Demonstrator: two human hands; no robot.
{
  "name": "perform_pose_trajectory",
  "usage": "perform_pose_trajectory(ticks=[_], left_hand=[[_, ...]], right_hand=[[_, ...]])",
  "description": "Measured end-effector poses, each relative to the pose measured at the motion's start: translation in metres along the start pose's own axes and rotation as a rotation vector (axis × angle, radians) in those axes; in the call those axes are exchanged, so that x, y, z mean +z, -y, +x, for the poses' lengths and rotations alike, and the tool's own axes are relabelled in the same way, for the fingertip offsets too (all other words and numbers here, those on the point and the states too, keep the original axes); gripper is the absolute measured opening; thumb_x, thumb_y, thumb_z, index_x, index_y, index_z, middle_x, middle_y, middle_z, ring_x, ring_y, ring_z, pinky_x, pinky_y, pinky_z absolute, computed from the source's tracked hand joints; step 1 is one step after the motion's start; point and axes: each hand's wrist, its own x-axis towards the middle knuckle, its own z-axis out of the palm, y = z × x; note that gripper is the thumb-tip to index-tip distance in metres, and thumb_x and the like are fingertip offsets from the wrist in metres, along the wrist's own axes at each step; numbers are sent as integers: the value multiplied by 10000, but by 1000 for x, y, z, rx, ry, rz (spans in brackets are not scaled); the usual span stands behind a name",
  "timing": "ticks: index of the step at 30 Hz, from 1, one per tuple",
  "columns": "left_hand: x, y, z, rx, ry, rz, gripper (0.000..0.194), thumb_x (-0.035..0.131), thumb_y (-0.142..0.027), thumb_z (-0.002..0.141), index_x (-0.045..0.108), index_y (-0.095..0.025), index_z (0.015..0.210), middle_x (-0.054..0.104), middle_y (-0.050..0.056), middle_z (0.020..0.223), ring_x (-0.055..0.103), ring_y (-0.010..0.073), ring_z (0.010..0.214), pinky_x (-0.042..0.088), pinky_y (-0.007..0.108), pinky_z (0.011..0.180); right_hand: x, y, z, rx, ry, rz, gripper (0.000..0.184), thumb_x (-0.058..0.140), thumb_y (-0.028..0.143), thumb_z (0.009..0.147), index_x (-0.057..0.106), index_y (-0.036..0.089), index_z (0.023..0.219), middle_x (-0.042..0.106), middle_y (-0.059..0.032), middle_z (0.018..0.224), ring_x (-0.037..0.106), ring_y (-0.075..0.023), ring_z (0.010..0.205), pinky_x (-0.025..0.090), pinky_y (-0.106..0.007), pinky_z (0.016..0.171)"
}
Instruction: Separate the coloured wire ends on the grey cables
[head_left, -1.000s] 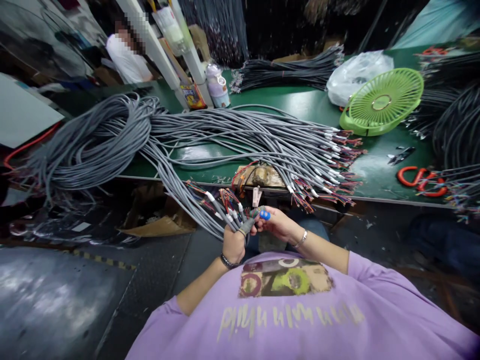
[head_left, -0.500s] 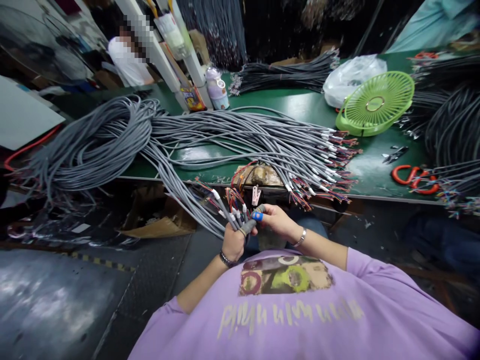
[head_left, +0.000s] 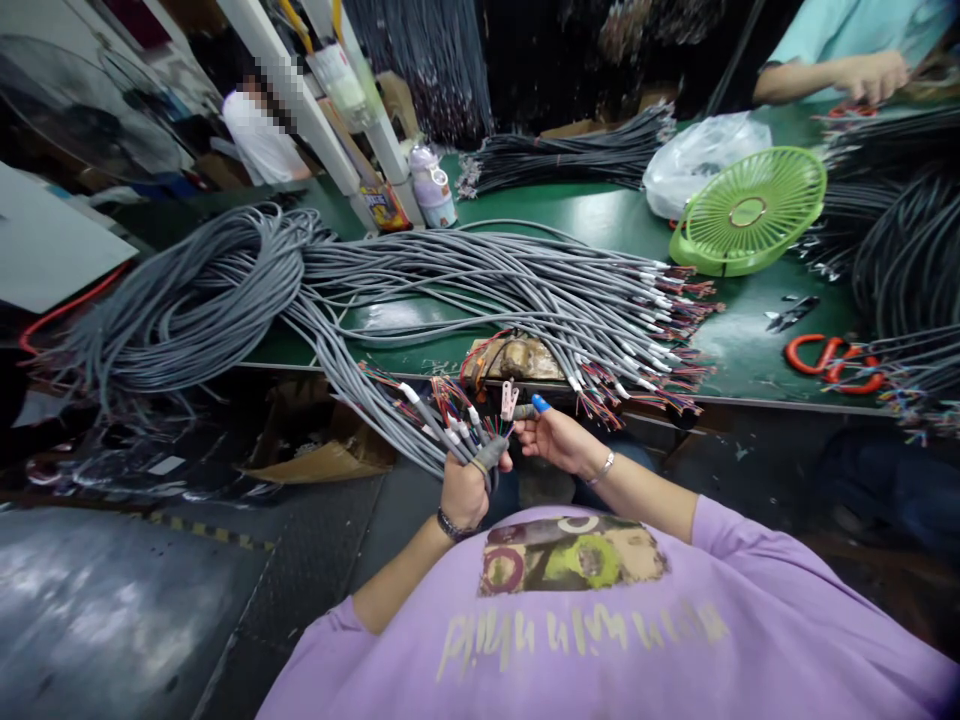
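Note:
My left hand is closed around a bunch of grey cables; their white-banded ends and bare coloured wires fan out above the fist. A grey cover sits on one of its fingers. Just to the right, my right hand has its blue-capped thumb lifted and its fingers loosely apart, close by the thin wire ends. Whether those fingertips touch the wires is hard to make out. A pink clip stands at the bench edge above both hands, in front of a worn brownish block.
Many more grey cables lie across the green bench, coiled at left. A green fan, cutters, orange-handled scissors, a plastic bag, a bottle and black cables surround them. A co-worker's hand shows far right.
My right hand's thumb has lifted and its fingers have loosened, slightly away from my left hand. The wire ends now show between the hands. A co-worker's arm has come into view at upper right.

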Motion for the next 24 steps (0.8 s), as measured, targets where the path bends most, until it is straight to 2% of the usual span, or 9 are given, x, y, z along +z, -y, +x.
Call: perform_pose_trajectory(ticks=[3,5,7,9,12,14,16,24], left_hand=[[3,0,2,-10,-5,-4,238,726,-294,685,601,-153,540,611,10,501,605,138,531,480,238,519],[4,2,4,-14,-9,-5,222,728,-291,681,608,-152,557,608,6,498,599,136,516,481,241,515],[5,4,6,-22,-14,-9,212,728,-292,681,617,-150,569,603,2,491,586,131,490,480,244,507],[5,5,7,-33,-17,-9,214,728,-297,681,622,-148,571,601,3,487,574,127,469,476,246,495],[5,5,9,-41,-13,-4,231,729,-307,682,625,-142,557,605,11,489,569,125,463,470,244,485],[6,5,9,-39,-12,-5,232,736,-305,676,630,-140,553,606,14,492,575,127,474,473,243,488],[7,5,9,-41,-20,-9,214,745,-295,668,640,-140,565,606,11,493,583,129,485,479,242,492],[6,9,8,-60,-33,3,203,756,-293,652,656,-131,583,603,8,485,568,127,453,474,243,467]], right_hand=[[5,6,9,-14,28,-71,399,637,542,783,601,146,810,595,-8,704,505,-79,553,460,-215,526],[10,6,14,-163,-23,-201,424,700,555,716,599,147,768,560,14,627,464,-74,519,414,-203,499],[12,4,16,-344,-128,-327,450,714,579,682,595,146,711,545,21,585,426,-65,495,362,-195,480],[13,1,19,-431,-199,-359,475,686,615,686,590,150,684,555,16,588,418,-62,489,341,-198,477],[13,0,23,-316,-116,-218,490,666,641,694,611,159,758,576,10,632,469,-79,529,390,-207,508],[15,0,26,-205,-23,-78,479,683,623,697,621,159,803,592,4,663,498,-92,563,425,-220,534],[17,0,29,-156,19,40,445,689,587,720,624,154,798,597,3,663,501,-93,568,427,-220,537],[23,0,32,-155,-45,174,344,683,479,787,653,137,784,612,-9,648,525,-109,589,424,-227,553]])
